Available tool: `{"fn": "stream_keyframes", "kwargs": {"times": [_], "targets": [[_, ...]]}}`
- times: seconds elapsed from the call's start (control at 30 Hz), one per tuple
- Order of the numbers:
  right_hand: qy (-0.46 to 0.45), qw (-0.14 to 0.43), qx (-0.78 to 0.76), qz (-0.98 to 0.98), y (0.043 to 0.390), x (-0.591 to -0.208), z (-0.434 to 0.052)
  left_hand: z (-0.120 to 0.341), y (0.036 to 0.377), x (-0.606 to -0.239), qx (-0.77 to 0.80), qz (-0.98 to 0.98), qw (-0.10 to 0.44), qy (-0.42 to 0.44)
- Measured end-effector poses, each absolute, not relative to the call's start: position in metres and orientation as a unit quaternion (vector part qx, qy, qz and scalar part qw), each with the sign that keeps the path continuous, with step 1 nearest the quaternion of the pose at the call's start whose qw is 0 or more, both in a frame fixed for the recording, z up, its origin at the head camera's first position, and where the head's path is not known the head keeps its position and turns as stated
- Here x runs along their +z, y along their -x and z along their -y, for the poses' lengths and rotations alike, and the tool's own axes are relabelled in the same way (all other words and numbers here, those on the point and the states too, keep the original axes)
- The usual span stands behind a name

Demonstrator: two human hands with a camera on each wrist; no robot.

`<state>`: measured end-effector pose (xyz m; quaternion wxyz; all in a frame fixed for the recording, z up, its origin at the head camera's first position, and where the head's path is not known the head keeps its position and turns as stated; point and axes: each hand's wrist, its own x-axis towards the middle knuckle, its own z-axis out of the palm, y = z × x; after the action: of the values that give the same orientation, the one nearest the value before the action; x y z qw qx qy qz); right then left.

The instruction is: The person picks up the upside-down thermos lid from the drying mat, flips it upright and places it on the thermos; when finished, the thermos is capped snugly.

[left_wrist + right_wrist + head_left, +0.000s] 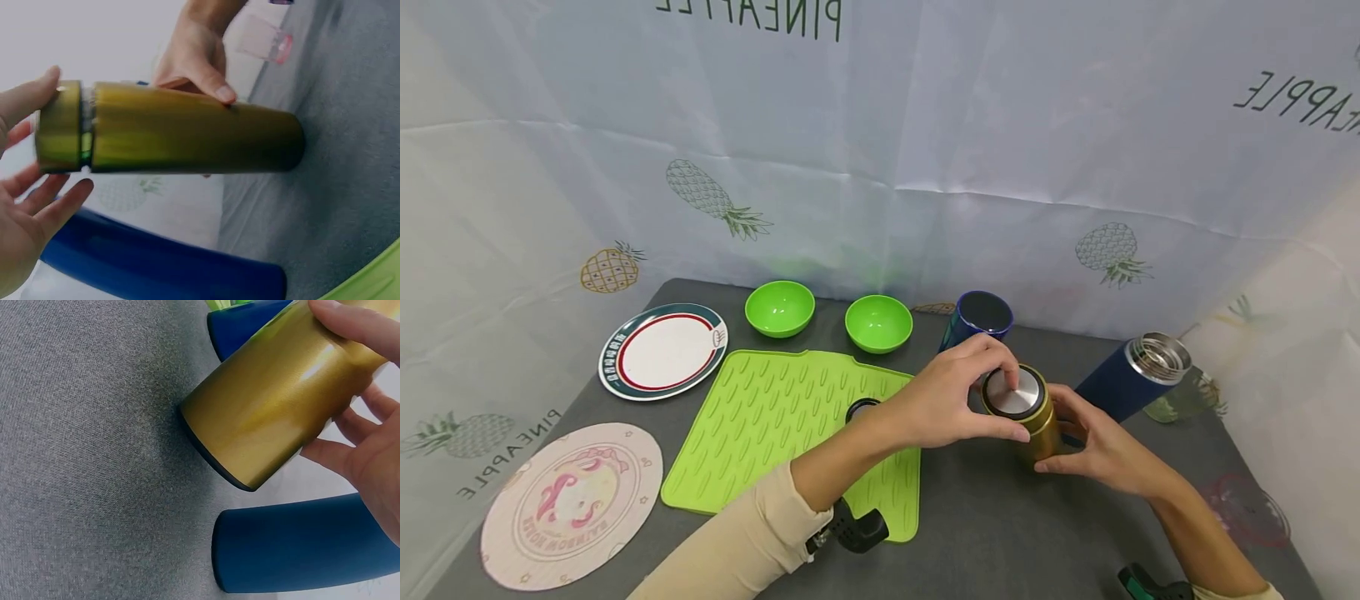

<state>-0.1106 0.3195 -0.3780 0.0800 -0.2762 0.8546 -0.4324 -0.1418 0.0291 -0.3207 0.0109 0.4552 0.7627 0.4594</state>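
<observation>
While the gold flask (1028, 419) stands upright on the grey table (1000, 533), lid (1013, 392) up, left hand (951, 400) fingers pinch the lid and right hand (1093, 446) wraps its body.

Both hands (951, 400) were bare, without rings or gloves. The left arm wore a cream long sleeve (737, 546) pushed back from the wrist, where a black strapped device (853, 529) sat. The right hand (1093, 446) led to a bare forearm; at its wrist sat a teal-and-black device (1150, 582), perhaps a camera mount, beside a cream cuff (1232, 593)
</observation>
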Motion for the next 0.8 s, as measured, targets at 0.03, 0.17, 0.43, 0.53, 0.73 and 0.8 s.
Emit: {"fn": "stream_keyframes", "kwargs": {"times": [0.03,0.17,0.43,0.53,0.73,0.8], "targets": [[0.275,0.082,-0.433,-0.855,0.11,-0.378,-0.32,-0.028,0.142,-0.32,0.457,-0.76,0.01,-0.461],[0.273,0.081,-0.434,-0.855,0.109,-0.379,-0.32,-0.025,0.144,-0.318,0.442,-0.747,0.023,-0.497],[0.275,0.094,-0.436,-0.852,0.111,-0.378,-0.321,-0.027,0.141,-0.315,0.411,-0.767,0.017,-0.492],[0.276,0.097,-0.436,-0.851,0.111,-0.379,-0.32,-0.027,0.141,-0.312,0.411,-0.763,0.023,-0.499],[0.279,0.099,-0.435,-0.85,0.111,-0.378,-0.319,-0.02,0.146,-0.306,0.416,-0.722,0.085,-0.547],[0.281,0.097,-0.431,-0.852,0.11,-0.377,-0.319,-0.019,0.147,-0.305,0.413,-0.72,0.088,-0.55]]}}
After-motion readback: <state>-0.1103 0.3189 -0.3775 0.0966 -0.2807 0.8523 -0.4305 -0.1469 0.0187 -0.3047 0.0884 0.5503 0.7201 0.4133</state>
